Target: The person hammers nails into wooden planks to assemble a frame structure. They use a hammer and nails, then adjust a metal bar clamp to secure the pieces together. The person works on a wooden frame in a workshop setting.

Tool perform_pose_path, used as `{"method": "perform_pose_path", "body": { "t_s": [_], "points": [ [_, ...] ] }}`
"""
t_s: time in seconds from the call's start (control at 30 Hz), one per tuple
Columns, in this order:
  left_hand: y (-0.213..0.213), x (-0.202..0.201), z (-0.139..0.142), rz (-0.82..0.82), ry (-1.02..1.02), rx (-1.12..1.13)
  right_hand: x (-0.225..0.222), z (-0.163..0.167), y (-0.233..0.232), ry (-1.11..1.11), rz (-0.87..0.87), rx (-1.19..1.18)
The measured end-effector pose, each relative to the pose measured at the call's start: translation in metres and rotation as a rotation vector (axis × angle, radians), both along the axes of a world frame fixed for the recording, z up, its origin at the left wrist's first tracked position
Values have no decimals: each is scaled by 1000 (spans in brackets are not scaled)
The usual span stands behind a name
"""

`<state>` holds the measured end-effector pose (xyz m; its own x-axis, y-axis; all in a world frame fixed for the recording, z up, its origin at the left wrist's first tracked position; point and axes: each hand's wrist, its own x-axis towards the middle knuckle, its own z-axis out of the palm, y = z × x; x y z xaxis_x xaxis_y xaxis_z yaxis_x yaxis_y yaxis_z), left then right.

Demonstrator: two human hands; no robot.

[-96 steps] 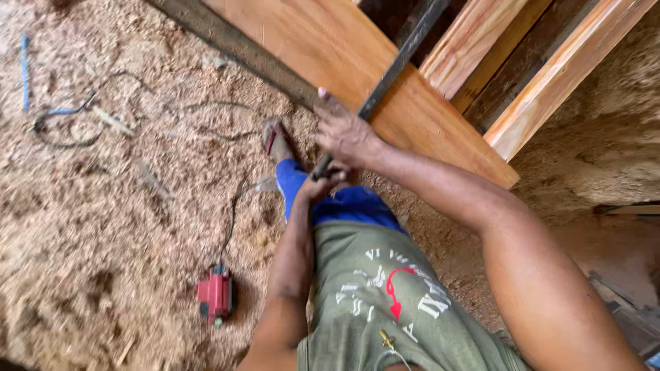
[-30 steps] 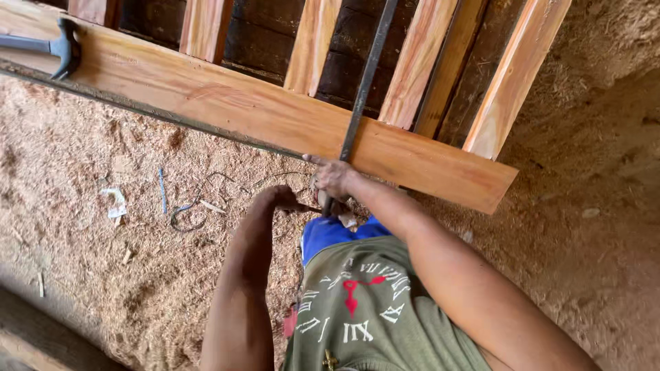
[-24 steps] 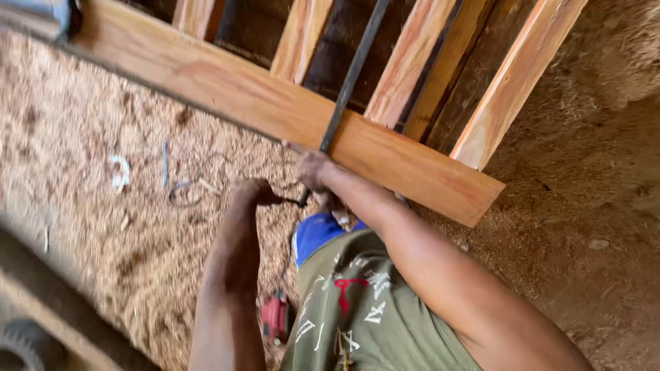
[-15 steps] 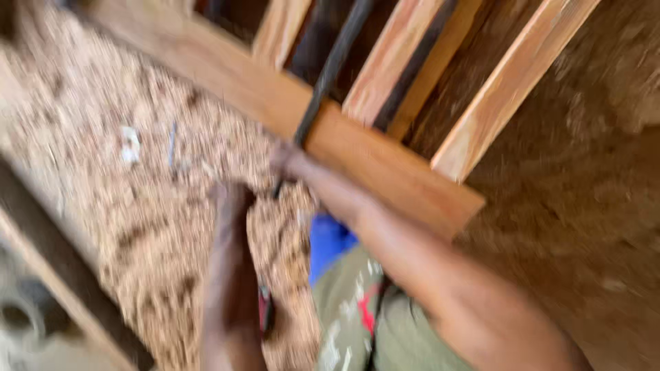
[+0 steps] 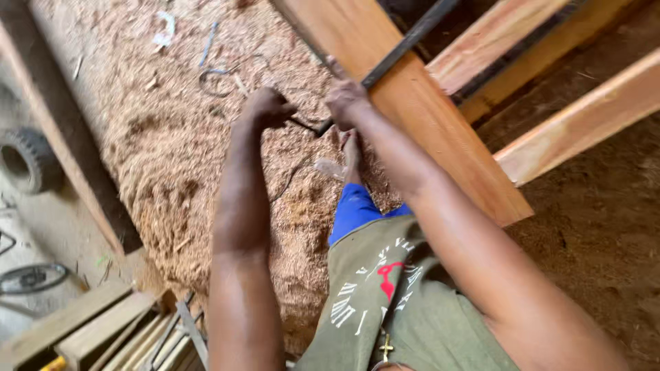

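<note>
Gripping a dark metal bar (image 5: 405, 41) at its near end, the right hand (image 5: 346, 101) has its fingers curled shut around the bar just where it crosses the edge of a wide plank (image 5: 419, 117). The left hand (image 5: 265, 108) sits just beside it, fist closed on what looks like a thin dark handle or rod running toward the bar's lower end; blur keeps me from telling whether that is part of the bar or a separate piece.

The bar lies on top of the plank, slanting from the hands up and away to the upper right, where it leaves the picture. Its long axis runs along that diagonal, crossing the plank's own length at an angle. The near end points down toward the sawdust floor (image 5: 158, 144) and the person's sandalled foot (image 5: 344, 161).

Judging by its look, the bar is stiff steel, thin but fairly heavy for its width, and will not flex in the hand. Its bare surface may be slick with dust, so a full wrap of the fingers near the end, as now, seems the sound hold; a second grip further up would steady it against swinging. The plank looks rigid and weighty, resting across paler slats (image 5: 495, 34) behind it.

Off to the left lie a small tyre (image 5: 27, 158) and stacked timber offcuts (image 5: 103, 330).
</note>
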<state>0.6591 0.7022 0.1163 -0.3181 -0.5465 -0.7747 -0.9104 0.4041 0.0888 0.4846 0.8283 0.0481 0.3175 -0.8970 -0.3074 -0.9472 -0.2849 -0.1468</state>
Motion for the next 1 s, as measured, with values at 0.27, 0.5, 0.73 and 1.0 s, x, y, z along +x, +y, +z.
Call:
{"method": "perform_pose_path", "body": {
  "t_s": [0.27,0.5,0.73,1.0],
  "points": [
    [47,25,-23,1022,768,68,1,-16,-6,-118,-124,146],
    [59,12,-47,1254,1176,116,4,-13,-12,-64,-16,114],
    [74,3,-98,1260,1078,-497,10,-18,-17,146,-1,218],
    [155,-17,-99,1326,1263,-724,14,-15,-16,106,16,208]
  ]
}}
